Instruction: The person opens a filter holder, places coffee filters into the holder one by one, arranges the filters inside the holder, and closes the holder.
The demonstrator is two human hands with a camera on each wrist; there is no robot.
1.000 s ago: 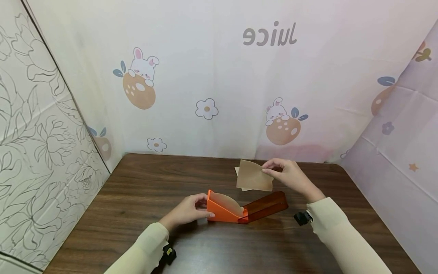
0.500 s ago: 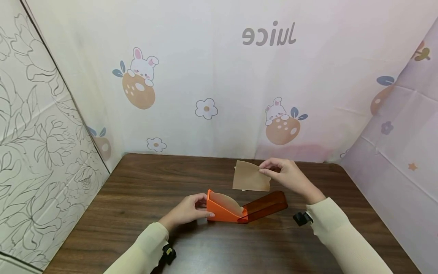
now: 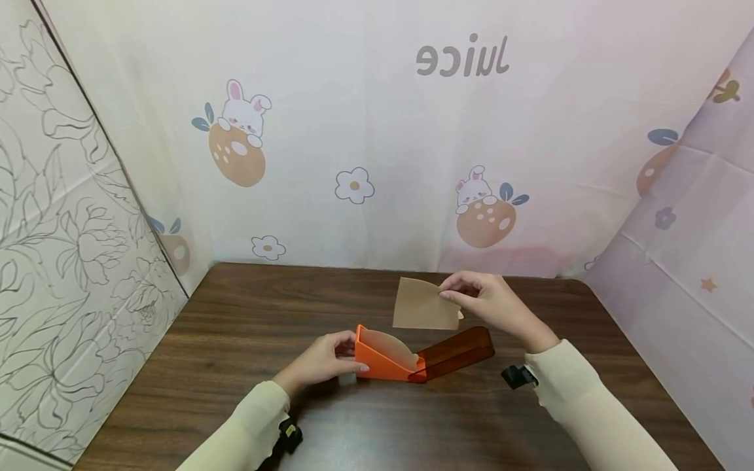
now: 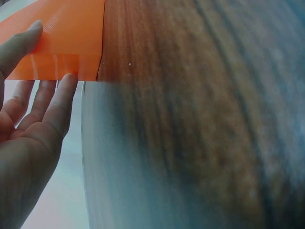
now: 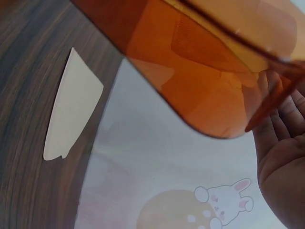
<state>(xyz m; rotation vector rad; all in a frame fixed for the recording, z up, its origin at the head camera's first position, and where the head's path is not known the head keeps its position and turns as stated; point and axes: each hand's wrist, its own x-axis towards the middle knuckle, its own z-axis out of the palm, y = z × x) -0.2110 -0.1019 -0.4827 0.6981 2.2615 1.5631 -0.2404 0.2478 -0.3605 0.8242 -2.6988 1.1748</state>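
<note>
My left hand [image 3: 318,364] grips the tall end of an orange wedge-shaped filter holder [image 3: 379,367], thumb on its near side. In the left wrist view the fingertips meet the holder's wall [image 4: 66,38]. Brown paper coffee filters [image 3: 389,348] stand in the holder. Its see-through amber lid [image 3: 456,353] is swung open to the right. Behind it, my right hand [image 3: 489,299] pinches a brown coffee filter [image 3: 419,306] by its upper right edge, above the table. Another coffee filter [image 5: 72,109] lies flat on the wood, mostly hidden behind the held one in the head view.
The dark wood table [image 3: 265,307] ends at a printed cloth backdrop [image 3: 306,131]. A patterned panel [image 3: 71,196] stands at the left, and more cloth [image 3: 695,248] hangs at the right. A small black camera [image 3: 518,376] is strapped to the right wrist.
My right hand has shifted slightly left with the pinched coffee filter, which now covers more of the one lying behind it. The left hand and the filter holder have stayed in place.
</note>
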